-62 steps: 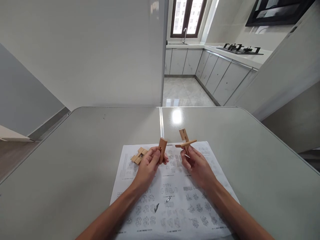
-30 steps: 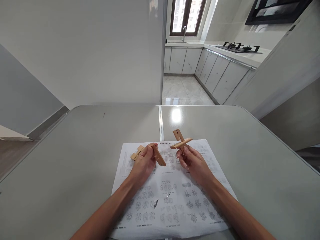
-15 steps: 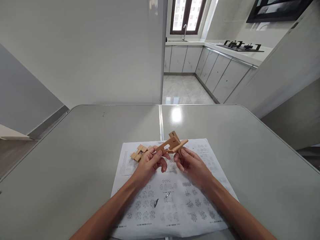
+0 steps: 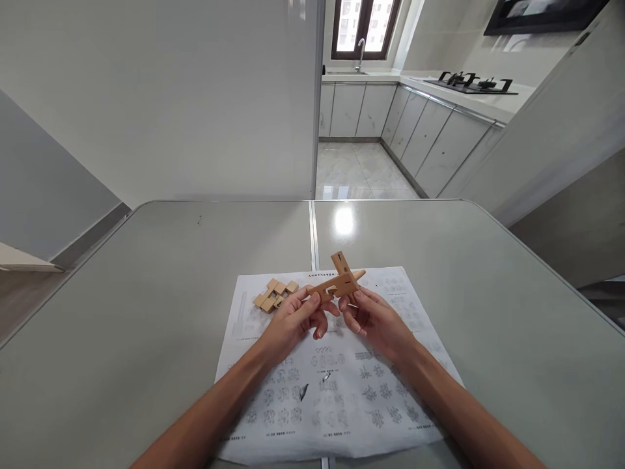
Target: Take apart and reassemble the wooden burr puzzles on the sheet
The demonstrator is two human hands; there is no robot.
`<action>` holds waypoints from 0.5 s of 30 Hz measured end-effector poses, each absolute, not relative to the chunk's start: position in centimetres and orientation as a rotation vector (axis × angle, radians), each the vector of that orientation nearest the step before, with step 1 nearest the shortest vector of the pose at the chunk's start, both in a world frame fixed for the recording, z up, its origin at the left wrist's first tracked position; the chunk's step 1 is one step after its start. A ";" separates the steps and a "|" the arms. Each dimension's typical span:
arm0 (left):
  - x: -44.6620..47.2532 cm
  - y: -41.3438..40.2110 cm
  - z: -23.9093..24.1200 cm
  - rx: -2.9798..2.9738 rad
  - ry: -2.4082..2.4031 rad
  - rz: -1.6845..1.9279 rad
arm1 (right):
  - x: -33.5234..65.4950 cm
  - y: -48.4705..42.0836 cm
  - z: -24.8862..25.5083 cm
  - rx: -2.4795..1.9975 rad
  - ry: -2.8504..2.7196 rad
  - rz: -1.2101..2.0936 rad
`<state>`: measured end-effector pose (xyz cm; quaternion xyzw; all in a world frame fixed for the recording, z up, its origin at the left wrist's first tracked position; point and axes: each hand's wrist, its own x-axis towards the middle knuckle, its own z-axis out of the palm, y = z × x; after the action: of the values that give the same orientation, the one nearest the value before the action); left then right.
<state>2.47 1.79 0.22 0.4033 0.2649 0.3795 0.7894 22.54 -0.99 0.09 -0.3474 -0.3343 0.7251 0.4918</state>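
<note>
Between thumb and fingers, my left hand (image 4: 297, 316) grips a flat notched wooden puzzle piece (image 4: 347, 284) marked with a dark stroke. My right hand (image 4: 374, 317) pinches further wooden puzzle pieces behind it. One of these, a numbered piece (image 4: 340, 262), sticks up at a slant, and a pointed end shows to the right. The pieces cross and seem to touch; how they fit together is hidden. Left of my left hand, a cluster of small wooden puzzle pieces (image 4: 270, 296) lies on the printed instruction sheet (image 4: 351, 417).
The sheet lies on a grey table (image 4: 122, 312) with a seam down its middle. Two small dark torn-looking spots (image 4: 303, 391) show on the paper. Beyond the table are a pale wall (image 4: 195, 98) and a kitchen with a stove (image 4: 471, 83).
The piece in my left hand has tilted flatter and moved right, now crossing in front of the pieces in my right hand. The view has shifted slightly.
</note>
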 end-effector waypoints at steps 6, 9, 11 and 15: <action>2.5 1.7 0.3 0.883 0.563 0.753 | 22.6 -1.1 0.1 -0.803 -0.814 1.809; 2.5 1.7 0.5 0.905 0.581 0.762 | 22.7 -1.1 0.0 -0.816 -0.824 1.804; 2.5 1.6 0.5 0.922 0.591 0.760 | 22.8 -1.1 -0.1 -0.815 -0.833 1.807; 2.5 1.4 0.4 0.964 0.618 0.762 | 22.9 -1.1 -0.3 -0.827 -0.820 1.823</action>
<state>2.53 1.45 0.35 0.4449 0.2851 0.3515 0.7728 22.90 -1.05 -0.26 -0.3373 -0.3347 0.7440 0.4698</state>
